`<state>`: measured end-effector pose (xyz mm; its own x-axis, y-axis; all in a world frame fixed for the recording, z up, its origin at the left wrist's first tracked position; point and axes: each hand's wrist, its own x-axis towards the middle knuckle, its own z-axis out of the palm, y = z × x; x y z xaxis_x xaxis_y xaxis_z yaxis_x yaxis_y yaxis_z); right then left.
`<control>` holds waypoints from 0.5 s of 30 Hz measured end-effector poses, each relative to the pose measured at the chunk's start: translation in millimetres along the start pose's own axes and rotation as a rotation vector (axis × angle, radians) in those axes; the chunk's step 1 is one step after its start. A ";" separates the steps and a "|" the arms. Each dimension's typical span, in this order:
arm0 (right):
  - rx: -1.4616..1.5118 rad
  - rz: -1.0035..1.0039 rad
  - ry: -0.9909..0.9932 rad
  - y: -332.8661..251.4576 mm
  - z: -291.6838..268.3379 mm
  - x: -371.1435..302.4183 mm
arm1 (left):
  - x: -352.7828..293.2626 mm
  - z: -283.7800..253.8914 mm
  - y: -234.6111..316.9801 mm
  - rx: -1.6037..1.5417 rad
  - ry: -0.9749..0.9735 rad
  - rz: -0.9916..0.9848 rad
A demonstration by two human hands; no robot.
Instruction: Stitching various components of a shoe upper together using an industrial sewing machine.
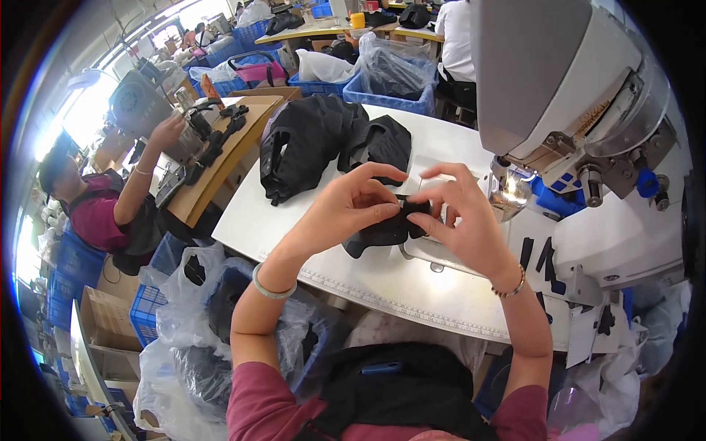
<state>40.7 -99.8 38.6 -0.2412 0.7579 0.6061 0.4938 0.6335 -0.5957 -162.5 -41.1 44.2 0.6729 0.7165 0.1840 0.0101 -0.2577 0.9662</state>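
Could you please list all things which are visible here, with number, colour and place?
Worktable: one, white, centre
Fabric piece: one, black, held near centre
Fabric bundles: two, black, worktable's far side
Large machine: one, white-grey, upper right
Narrow strips: several, black, worktable's right
Second machine: one, grey, left
Crates: several, blue, left and background
Plastic bags: several, clear, mostly lower left
Co-workers: at least two, in maroon and white, left and back
Left hand: one, bare, pinching piece's left side
Right hand: one, bare, pinching its right side
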 end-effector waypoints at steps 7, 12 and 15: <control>-0.476 -0.615 -0.019 5.4 10.0 -42.5 | -1.2 4.5 -4.8 -0.058 0.071 -0.008; -0.666 -0.769 -0.023 12.0 6.5 -45.1 | -1.9 9.6 -12.9 -0.206 0.107 -0.012; -0.654 -0.799 -0.043 13.7 7.2 -46.4 | -5.1 9.1 -12.8 -0.183 0.086 -0.016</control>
<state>52.6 -125.2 -1.5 -0.7217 0.1659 0.6720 0.5309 0.7556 0.3836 -159.3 -47.4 29.3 0.6080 0.7743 0.1756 -0.1199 -0.1291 0.9844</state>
